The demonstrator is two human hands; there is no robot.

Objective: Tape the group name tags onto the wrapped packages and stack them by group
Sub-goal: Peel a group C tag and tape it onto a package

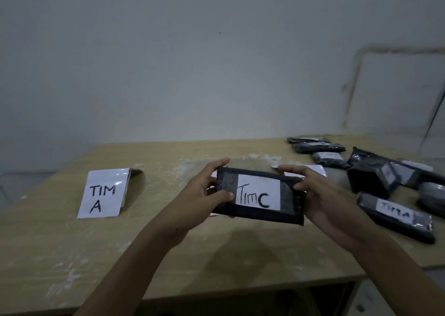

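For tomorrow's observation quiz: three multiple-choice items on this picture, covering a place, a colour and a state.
1. The TIM A sign lies which side of the held package? A left; B right; C beneath.
2. The package's wrapping is: A dark; B red; C yellow.
3. The package is: A lying untouched; B in both hands; C in one hand.
Answers: 1 A, sign lies leftward on the table. 2 A, dark wrap around the white tag. 3 B, left hand and right hand grip its ends.
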